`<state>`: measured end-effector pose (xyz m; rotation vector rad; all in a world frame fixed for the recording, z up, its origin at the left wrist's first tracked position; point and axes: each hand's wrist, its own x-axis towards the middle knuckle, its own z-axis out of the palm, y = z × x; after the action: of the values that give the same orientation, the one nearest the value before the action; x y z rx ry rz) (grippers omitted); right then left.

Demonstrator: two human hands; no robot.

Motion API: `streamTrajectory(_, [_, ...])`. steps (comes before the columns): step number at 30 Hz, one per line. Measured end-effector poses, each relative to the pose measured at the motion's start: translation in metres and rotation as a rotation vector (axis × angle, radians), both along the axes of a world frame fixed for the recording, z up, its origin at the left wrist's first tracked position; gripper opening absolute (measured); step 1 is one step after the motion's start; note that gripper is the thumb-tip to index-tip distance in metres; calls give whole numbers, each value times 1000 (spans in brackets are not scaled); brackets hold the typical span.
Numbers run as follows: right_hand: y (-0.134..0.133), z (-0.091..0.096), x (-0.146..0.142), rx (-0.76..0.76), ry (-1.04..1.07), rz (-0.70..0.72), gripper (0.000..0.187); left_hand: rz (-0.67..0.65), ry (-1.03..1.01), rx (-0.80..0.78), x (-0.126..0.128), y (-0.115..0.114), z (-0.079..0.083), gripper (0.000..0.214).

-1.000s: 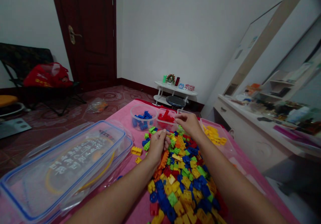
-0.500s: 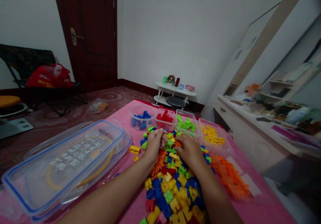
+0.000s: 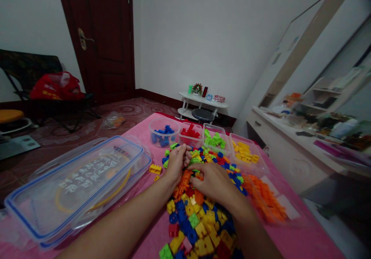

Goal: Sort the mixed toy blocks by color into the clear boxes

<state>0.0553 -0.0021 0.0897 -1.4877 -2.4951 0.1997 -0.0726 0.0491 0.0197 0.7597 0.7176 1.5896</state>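
A heap of mixed plastic building blocks in yellow, blue, green, red and orange lies on the pink cloth. My left hand rests on the far left of the heap, fingers curled around small blocks that I cannot make out. My right hand lies palm down on the heap's middle, fingers bent onto the orange and red blocks. Beyond the hands stand small clear tubs: one with blue blocks, one with red blocks, one with green blocks, and one with yellow blocks.
A large clear box with a blue-rimmed lid sits at the left on the pink cloth. Orange blocks lie sorted at the right. A loose yellow block lies beside the heap. A white dresser stands to the right.
My right hand came back from the tubs and dropped onto the middle of the heap. My left hand stayed at the heap's far left edge.
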Motion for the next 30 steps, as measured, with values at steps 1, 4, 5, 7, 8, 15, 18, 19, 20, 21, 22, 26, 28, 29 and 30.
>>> streamTrajectory(1, [-1, -3, -3, -1, -30, 16, 41, 0, 1, 2, 0, 0, 0, 41])
streamTrajectory(4, [-2, -10, -7, -3, -100, 24, 45, -3, 18, -2, 0, 0, 0, 40])
streamTrajectory(5, [-2, -11, -8, 7, -115, 17, 45, -4, 23, -6, 0, 1, -1, 39])
streamTrajectory(7, [-3, -11, -9, 27, -131, 7, 43, -8, 25, -8, 0, 2, -2, 38])
streamTrajectory(8, [-3, -11, -9, 37, -131, 1, 41, -10, 24, -7, 0, 2, -3, 37])
streamTrajectory(15, [-2, -11, -4, 49, -91, -52, 30, -20, 17, -18, -2, 4, -3, 37])
streamTrajectory(18, [0, 1, 8, 47, -34, -106, 24, -18, 26, -22, -1, 2, 0, 36])
streamTrajectory(19, [2, 8, 16, 47, -8, -130, 24, -16, 29, -25, -1, 1, 0, 35])
streamTrajectory(20, [3, 15, 25, 49, 15, -169, 24, -13, 31, -30, -1, 0, 1, 35])
streamTrajectory(21, [5, 22, 36, 54, 32, -215, 24, -11, 32, -34, -1, 0, 1, 35])
streamTrajectory(22, [8, 29, 50, 66, 43, -284, 26, -11, 32, -38, -1, 0, 1, 35])
streamTrajectory(26, [14, 47, 116, 125, -23, -650, 34, -12, 35, -50, -1, 0, 1, 36])
streamTrajectory(28, [15, 50, 145, 93, -64, -820, 37, -16, 39, -48, -1, 0, 1, 36])
streamTrajectory(29, [14, 50, 156, 72, -69, -889, 38, -18, 43, -45, -1, 0, 1, 36])
streamTrajectory(30, [13, 49, 165, 53, -65, -944, 40, -21, 46, -42, -1, 0, 1, 36])
